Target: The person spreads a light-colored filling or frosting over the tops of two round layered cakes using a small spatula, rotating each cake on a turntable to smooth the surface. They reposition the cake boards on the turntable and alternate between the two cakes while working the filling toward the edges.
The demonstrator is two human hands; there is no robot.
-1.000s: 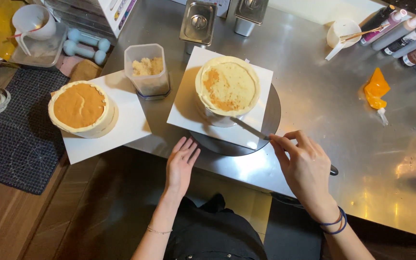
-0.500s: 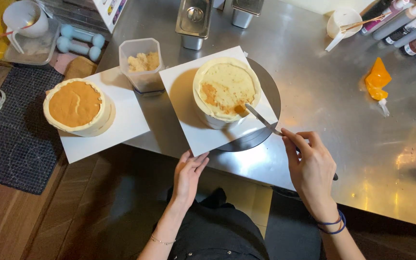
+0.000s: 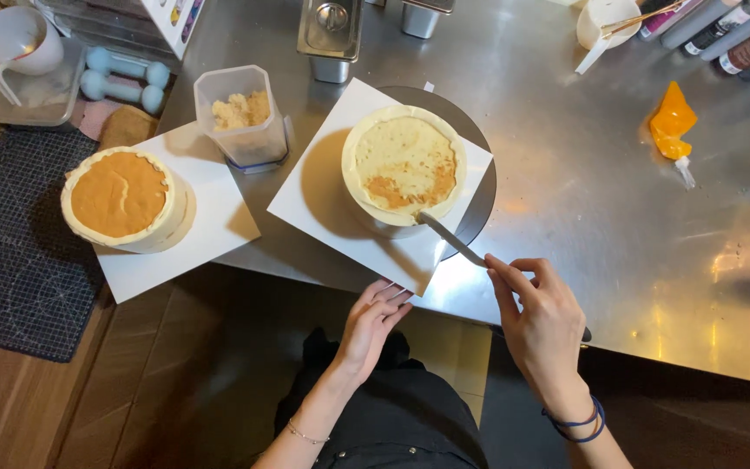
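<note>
Smoothing cream over a cake (image 3: 404,170) on the turntable (image 3: 477,187): right hand (image 3: 542,317) pinches a spatula (image 3: 451,239), blade at the near rim; left hand (image 3: 375,321), fingers loosely extended, touches the white board (image 3: 323,204). A brown patch remains uncovered.

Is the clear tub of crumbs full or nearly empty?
Partly full: the clear tub holds crumbs only in its upper far part; lidless.
</note>
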